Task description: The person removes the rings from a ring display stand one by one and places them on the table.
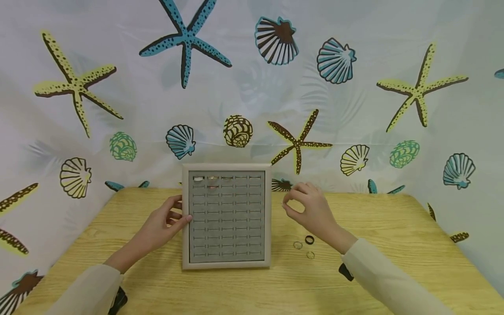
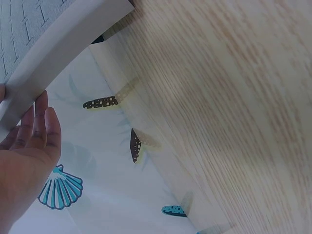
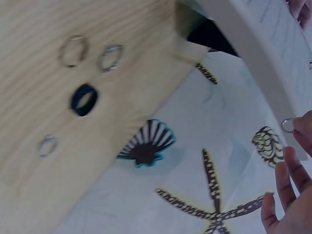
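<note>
A ring display board with a pale frame (image 1: 266, 218) and grey slotted padding (image 1: 228, 225) stands tilted up on the table. My left hand (image 1: 161, 223) grips its left edge, thumb on the front and fingers behind. Several rings sit in the upper slots, among them a silver one (image 1: 198, 179) at the top left and a reddish one (image 1: 213, 187) in the second row. To the right of the board, my right hand (image 1: 315, 210) is raised, pinching a thin silver ring (image 3: 283, 126) between thumb and index finger.
On the wooden table (image 1: 307, 288), right of the board, lie a black ring (image 1: 306, 239) and several thin silver rings, one of them (image 3: 47, 146) apart from the others. Behind hangs a pale cloth (image 1: 220, 96) printed with starfish and shells.
</note>
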### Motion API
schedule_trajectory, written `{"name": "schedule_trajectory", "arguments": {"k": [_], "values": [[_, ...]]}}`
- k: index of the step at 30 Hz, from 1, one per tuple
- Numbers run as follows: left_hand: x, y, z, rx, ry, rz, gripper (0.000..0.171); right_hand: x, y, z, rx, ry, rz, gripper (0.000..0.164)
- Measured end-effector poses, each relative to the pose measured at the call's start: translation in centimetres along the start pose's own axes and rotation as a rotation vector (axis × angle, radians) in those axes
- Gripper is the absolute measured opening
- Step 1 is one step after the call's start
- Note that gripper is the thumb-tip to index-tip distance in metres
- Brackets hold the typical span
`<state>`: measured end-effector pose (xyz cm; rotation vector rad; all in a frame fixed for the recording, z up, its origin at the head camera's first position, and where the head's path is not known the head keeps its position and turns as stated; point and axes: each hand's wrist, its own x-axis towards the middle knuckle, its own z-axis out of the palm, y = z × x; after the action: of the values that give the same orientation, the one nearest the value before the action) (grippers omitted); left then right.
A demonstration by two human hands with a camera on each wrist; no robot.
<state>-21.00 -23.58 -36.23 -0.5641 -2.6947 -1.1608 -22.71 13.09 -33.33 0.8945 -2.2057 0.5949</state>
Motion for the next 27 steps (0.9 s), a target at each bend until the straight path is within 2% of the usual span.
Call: {"name": "schedule_trajectory", "arguments": {"k": [5, 15, 20, 27], "values": [[0.1, -0.2, 0.1, 0.012, -0.003, -0.006, 0.056, -2.6, 1.8, -0.3, -0.03, -0.047, 0.03, 0.011], [0.0, -0.2, 0.0, 0.002, -0.004, -0.008, 0.057, -7.7, 4.4, -0.8, -0.042, -0.199, 0.16, 0.014], [-0.1, 0.0, -0.1, 0.006, -0.002, -0.004, 0.057, -9.1, 5.2, -0.9, -0.052, -0.29, 0.218, 0.013], [-0.1, 0.1, 0.0, -0.001, -0.003, -0.005, 0.056, -10.1, 5.8, -0.9, -0.065, -0.411, 0.238, 0.012]]}}
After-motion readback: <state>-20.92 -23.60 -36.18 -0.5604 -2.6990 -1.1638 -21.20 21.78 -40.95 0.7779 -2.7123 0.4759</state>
